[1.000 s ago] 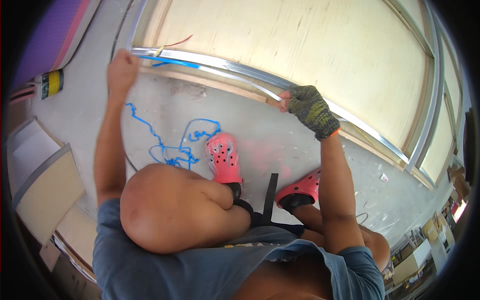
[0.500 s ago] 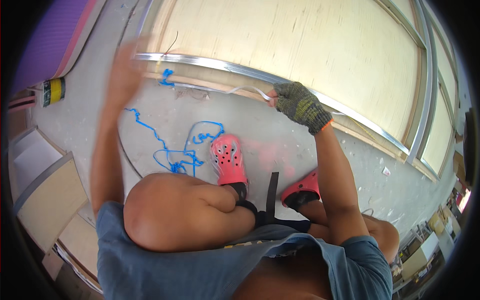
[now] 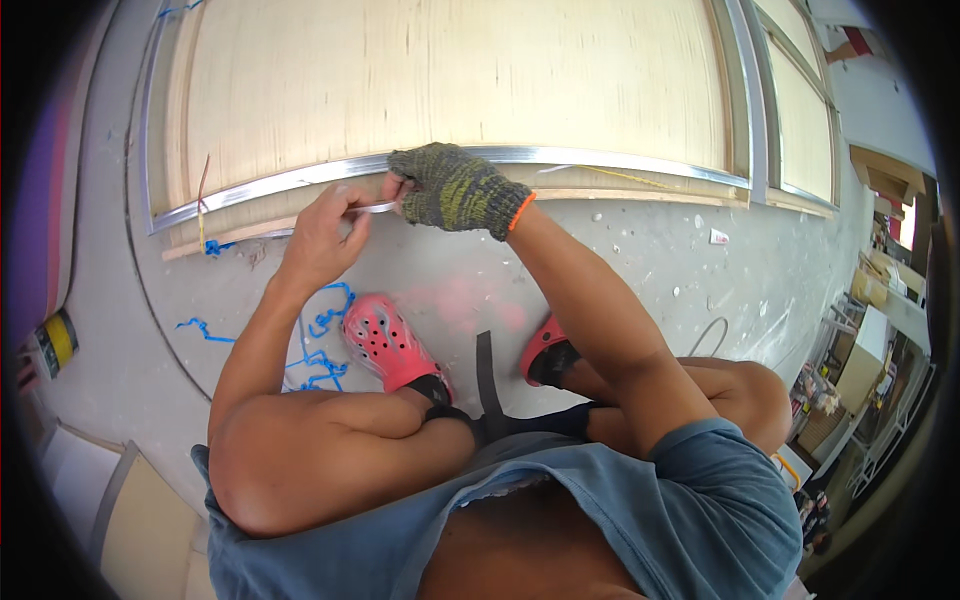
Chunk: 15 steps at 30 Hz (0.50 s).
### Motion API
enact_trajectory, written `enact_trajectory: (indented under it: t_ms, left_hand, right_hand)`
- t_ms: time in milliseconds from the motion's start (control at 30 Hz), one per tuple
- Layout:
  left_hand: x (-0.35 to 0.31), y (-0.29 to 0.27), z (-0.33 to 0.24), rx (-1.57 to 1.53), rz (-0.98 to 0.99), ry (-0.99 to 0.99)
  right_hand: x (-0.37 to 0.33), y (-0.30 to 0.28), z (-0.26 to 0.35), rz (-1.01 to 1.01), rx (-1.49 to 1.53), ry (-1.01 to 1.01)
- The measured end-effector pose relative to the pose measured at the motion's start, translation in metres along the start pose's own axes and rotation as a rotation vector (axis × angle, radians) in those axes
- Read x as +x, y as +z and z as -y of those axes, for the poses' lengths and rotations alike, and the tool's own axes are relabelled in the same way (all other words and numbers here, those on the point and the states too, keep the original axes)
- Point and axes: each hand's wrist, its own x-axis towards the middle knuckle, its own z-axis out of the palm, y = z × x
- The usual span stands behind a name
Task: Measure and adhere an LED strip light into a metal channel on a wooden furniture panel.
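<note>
A thin white strip [image 3: 374, 208] runs between my two hands, low against the front edge of a metal-framed plywood panel [image 3: 450, 80]. My bare left hand [image 3: 325, 236] pinches it from the left, thumb and fingers bent together. On its other side my right hand [image 3: 450, 190], in a dark green and grey fingerless glove with an orange cuff, closes its fingertips on the same strip. That hand covers part of the shiny metal rail [image 3: 590, 157]. A wooden batten [image 3: 640, 186] lies just below the rail. Where the strip runs behind the hands is hidden.
Tangled blue string [image 3: 318, 372] lies on the grey floor by my pink clog [image 3: 382, 340]. A red and yellow wire [image 3: 203, 195] sticks up at the panel's left end. A yellow-banded roll [image 3: 57, 338] stands at left. Boards and clutter [image 3: 860, 345] fill the right side.
My left hand has come down from its raised, blurred position at the far left to the strip beside my right hand. My right hand has shifted left along the rail. The view has turned somewhat.
</note>
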Motion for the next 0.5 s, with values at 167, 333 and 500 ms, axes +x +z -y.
enact_trajectory:
  t_ms: [167,333,500]
  left_hand:
    - [-0.007,-0.006,-0.013,0.138,0.175,0.094]
    - [-0.028,0.005,-0.034,0.086,0.208,-0.03]
    - [-0.042,0.015,-0.044,0.098,0.249,-0.181]
  right_hand:
    - [-0.012,-0.007,0.016,0.024,-0.237,-0.155]
    - [-0.027,-0.039,0.04,-0.073,-0.408,-0.287]
    - [-0.052,-0.16,0.012,-0.217,-0.721,-0.516]
